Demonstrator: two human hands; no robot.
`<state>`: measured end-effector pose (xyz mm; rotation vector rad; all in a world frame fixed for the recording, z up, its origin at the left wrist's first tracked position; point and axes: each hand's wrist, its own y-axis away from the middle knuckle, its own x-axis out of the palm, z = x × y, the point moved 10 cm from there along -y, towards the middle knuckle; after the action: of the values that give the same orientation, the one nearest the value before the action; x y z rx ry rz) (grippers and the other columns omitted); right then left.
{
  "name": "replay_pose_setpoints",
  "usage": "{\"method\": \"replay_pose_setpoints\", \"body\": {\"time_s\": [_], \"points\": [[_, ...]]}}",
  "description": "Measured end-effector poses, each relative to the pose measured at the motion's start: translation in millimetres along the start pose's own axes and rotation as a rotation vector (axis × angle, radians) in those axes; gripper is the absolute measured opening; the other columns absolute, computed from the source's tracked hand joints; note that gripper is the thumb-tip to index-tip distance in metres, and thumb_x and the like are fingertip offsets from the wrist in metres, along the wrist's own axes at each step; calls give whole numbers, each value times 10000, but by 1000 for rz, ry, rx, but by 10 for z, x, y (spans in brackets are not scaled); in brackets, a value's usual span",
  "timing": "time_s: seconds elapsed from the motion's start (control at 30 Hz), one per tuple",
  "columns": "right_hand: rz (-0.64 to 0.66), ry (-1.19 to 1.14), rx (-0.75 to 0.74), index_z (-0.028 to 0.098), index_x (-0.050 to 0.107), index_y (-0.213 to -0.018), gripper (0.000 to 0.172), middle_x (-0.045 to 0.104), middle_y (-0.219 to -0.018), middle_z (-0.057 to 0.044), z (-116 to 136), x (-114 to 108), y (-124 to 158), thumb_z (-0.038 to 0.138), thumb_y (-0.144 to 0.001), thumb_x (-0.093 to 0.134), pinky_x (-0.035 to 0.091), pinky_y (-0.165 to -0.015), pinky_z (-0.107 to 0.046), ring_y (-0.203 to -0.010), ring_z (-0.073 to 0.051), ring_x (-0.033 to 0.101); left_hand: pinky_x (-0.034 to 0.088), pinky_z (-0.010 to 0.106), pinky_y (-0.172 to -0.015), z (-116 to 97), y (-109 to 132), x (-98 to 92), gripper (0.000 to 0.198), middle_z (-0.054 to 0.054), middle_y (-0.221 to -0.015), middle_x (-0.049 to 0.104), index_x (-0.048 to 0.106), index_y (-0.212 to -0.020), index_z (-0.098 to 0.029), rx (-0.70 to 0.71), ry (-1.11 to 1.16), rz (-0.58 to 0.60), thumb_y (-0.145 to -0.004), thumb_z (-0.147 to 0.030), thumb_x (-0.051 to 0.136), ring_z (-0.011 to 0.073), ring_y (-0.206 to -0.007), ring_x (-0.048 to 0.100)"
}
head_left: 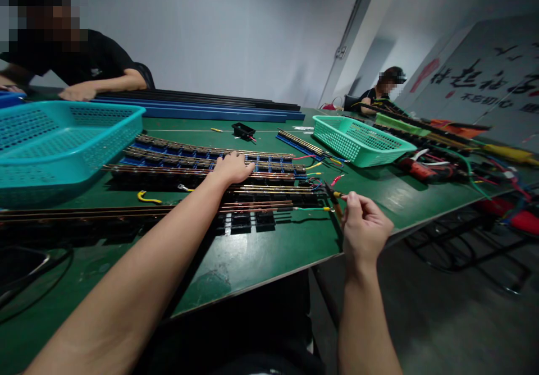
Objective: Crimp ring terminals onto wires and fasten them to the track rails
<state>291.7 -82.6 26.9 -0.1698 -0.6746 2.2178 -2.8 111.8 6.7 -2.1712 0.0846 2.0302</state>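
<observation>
My left hand [233, 168] lies flat, fingers stretched, on a row of long black and copper strips [252, 190] laid across the green table [269, 246]. My right hand [364, 226] is closed in a pinch near the table's right edge, holding a thin tool with a yellow-tipped end [334, 198] close to the strips' coloured wire ends [314, 179]. More strips on blue bases [177, 153] lie just beyond my left hand.
A large teal basket [63, 139] stands at the left, a smaller green basket [362, 139] at the right. Long blue and black rails [219, 108] lie at the back. A person in black leans on the far left; another sits far right. A red tool [419, 170] and wires lie right.
</observation>
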Motion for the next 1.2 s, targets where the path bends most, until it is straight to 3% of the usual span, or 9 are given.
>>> {"method": "replay_pose_setpoints", "body": {"time_s": [0.13,0.27,0.6,0.7,0.8,0.93,1.03,1.2], "points": [[176,260,-186,133,697,-715,255,631,-628,-19,176,149,19,363,-786,611,420,-556,-209,-573,-106,552,377,474,-955,2,-8,6,641,179,-1334,486,521,-1268,-136,2,0,2,-878,-542,215,323,-1182,484],[376,387,-259,151,703,-721,246,587,-566,18,232,311,74,364,-793,604,371,-503,-191,-492,-75,488,377,492,-953,0,-11,5,648,187,-1346,474,516,-1275,-130,2,8,3,-874,-540,216,330,-1185,480],[554,426,-358,160,678,-665,238,561,-541,29,275,435,165,338,-800,595,367,-501,-183,-467,-62,466,381,491,-947,-7,-9,-7,653,181,-1345,478,519,-1270,-138,12,4,-14,-869,-549,208,333,-1182,483],[493,367,-261,152,679,-683,240,570,-556,20,187,362,120,351,-792,602,371,-494,-189,-483,-68,469,379,480,-948,1,-10,0,645,177,-1346,478,521,-1268,-148,5,1,-8,-870,-548,207,329,-1180,486],[315,251,-120,140,677,-721,263,586,-586,4,68,215,59,388,-777,612,383,-481,-200,-504,-83,494,380,466,-947,2,-1,0,649,177,-1336,488,525,-1262,-145,1,-5,-4,-871,-551,203,325,-1178,487],[68,-89,131,152,588,-730,305,391,-421,86,-152,35,40,453,-765,617,259,-330,-181,-333,-46,332,380,463,-949,-7,10,-7,657,181,-1334,487,517,-1271,-134,6,-1,-5,-871,-552,205,324,-1184,482],[8,-309,275,183,508,-727,309,289,-390,135,-261,17,51,466,-763,624,187,-276,-153,-290,-24,220,380,479,-948,-6,10,-8,663,192,-1336,481,512,-1277,-123,6,5,-6,-870,-548,206,334,-1184,481],[-15,-431,379,196,477,-739,317,317,-423,140,-333,-27,34,473,-756,632,197,-255,-137,-303,-20,217,373,472,-962,-3,13,-7,650,182,-1348,475,511,-1278,-141,0,10,5,-873,-553,213,326,-1200,471]]}}
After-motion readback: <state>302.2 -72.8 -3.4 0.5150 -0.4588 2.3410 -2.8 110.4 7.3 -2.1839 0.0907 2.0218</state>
